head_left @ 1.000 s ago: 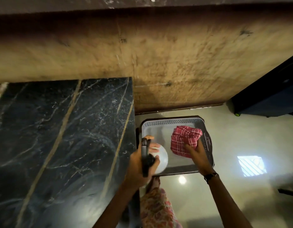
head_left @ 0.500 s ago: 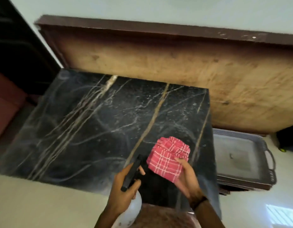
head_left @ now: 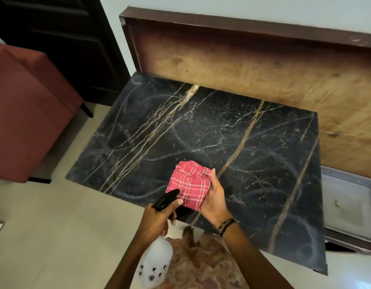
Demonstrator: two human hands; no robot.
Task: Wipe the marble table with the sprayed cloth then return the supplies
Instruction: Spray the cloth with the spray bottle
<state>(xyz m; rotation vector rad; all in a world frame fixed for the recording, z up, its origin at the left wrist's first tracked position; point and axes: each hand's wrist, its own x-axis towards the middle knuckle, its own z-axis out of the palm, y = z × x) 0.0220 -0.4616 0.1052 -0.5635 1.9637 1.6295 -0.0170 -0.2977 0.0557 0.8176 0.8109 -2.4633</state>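
Observation:
A black marble table (head_left: 201,130) with gold and white veins fills the middle of the view. My right hand (head_left: 216,198) holds a folded red checked cloth (head_left: 189,183) just above the table's near edge. My left hand (head_left: 157,221) grips a white spray bottle (head_left: 154,265) by its neck, below the table edge. The bottle's black nozzle (head_left: 166,199) points at the cloth from close range. The cloth hides part of my right fingers.
A grey tray (head_left: 347,205) sits low at the right, beside the table. A large wooden board (head_left: 263,65) leans against the wall behind. A red upholstered seat (head_left: 24,113) stands at the left. Pale floor tiles lie in front.
Both hands lifted the cloth and bottle out of the grey tray and carried them left over the table's near edge. The view has swung left onto the table.

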